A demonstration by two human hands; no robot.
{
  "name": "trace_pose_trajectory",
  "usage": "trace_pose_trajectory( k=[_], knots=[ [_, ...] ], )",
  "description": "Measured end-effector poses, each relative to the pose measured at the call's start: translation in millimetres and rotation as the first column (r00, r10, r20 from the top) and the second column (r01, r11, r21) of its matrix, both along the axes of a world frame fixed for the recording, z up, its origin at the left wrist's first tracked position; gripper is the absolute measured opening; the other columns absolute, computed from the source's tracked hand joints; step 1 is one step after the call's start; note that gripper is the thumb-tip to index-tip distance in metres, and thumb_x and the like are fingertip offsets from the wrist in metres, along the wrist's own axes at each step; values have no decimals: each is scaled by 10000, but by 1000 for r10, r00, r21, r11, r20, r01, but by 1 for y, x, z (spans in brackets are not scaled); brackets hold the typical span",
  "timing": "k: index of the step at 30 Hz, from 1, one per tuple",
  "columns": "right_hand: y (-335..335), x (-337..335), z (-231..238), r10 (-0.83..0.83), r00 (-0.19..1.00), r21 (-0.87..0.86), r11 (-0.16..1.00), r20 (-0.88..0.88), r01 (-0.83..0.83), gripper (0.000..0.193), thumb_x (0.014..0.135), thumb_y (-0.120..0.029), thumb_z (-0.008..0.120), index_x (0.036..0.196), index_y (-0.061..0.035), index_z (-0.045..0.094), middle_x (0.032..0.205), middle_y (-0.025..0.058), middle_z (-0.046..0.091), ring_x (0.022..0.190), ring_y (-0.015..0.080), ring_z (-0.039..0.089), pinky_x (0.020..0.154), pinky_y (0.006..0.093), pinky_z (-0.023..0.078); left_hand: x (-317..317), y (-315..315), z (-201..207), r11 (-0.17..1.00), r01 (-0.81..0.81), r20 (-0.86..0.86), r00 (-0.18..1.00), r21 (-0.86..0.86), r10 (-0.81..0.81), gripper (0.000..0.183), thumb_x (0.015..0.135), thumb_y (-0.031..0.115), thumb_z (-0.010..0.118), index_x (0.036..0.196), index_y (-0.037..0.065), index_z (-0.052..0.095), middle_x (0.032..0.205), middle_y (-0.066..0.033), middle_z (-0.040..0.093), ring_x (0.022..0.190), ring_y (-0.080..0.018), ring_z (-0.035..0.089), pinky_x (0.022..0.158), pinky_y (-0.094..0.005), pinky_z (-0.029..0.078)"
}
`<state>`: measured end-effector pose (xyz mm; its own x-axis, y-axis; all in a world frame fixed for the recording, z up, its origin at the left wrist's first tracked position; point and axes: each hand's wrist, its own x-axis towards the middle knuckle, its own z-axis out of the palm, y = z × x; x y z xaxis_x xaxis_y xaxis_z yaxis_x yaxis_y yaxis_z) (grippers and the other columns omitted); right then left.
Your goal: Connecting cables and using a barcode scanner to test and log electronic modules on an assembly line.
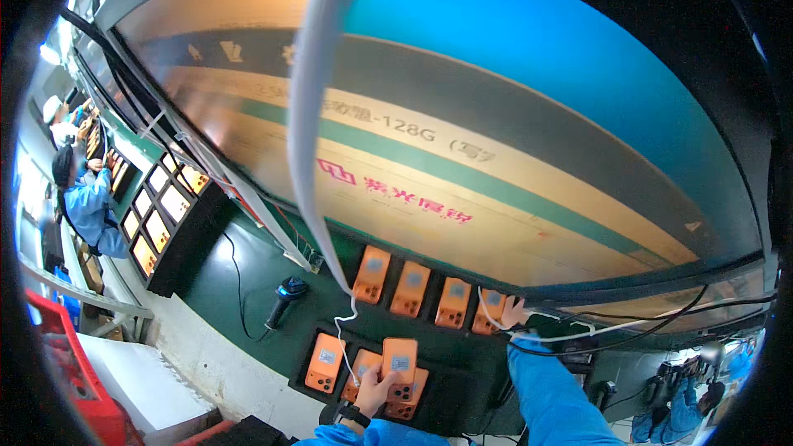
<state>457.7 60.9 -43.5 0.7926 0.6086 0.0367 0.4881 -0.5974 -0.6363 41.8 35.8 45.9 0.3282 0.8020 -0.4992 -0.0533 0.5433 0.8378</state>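
Note:
My left hand [372, 394], with a dark watch on the wrist, grips an orange phone [401, 355] by its lower left edge. That phone is back side up, showing a pale label and a camera block, and is above other orange phones in a black tray [299, 381]. Another orange phone [325, 361] lies at the tray's left. Farther off, my right hand [514, 312] is at the right edge of an orange phone [488, 322], its fingers apart. A thin white cable [481, 299] crosses that phone. Whether the right fingers touch it I cannot tell.
Three more orange phones, including one orange phone [373, 274], line the back. A black handheld scanner [286, 301] lies on the green mat [216, 285]. A large screen [496, 157] rises behind, with a white cable [307, 116] hanging in front. People in blue work at far left and right.

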Motion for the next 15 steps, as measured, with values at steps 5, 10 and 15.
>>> trace_pose_trajectory(
  k=[5, 10, 15],
  knots=[
    [45, 50, 56, 50, 999, 114, 992, -12, -48, 457, 842, -327, 661, 1063, 45, 515, 954, 245, 633, 885, 422, 604, 740, 488, 467, 2, -8, -5, 999, 37, -50, 998, 15, -36, 288, 929, 120, 610, 1170, -32, 576, 1026, -51, 661, 924, -115, 617, 815, -272, 508],
    [-1, 66, 82, 71, 997, 181, 981, 11, -72, 437, 832, -341, 679, 996, 30, 517, 928, 241, 633, 867, 405, 614, 728, 471, 477, 17, -12, -21, 995, 76, 8, 997, -60, -76, 243, 921, 110, 605, 1111, -40, 587, 1009, -76, 668, 921, -128, 618, 828, -279, 498],
    [-118, 4, 53, -260, 866, 136, 965, 427, 223, 404, 799, -317, 700, 987, 21, 581, 934, 204, 597, 953, 404, 554, 825, 482, 424, 35, -26, -28, 983, 180, 49, 983, -28, -179, 279, 934, 127, 580, 1157, -39, 552, 1073, -93, 650, 982, -154, 611, 861, -301, 490]
  ],
)
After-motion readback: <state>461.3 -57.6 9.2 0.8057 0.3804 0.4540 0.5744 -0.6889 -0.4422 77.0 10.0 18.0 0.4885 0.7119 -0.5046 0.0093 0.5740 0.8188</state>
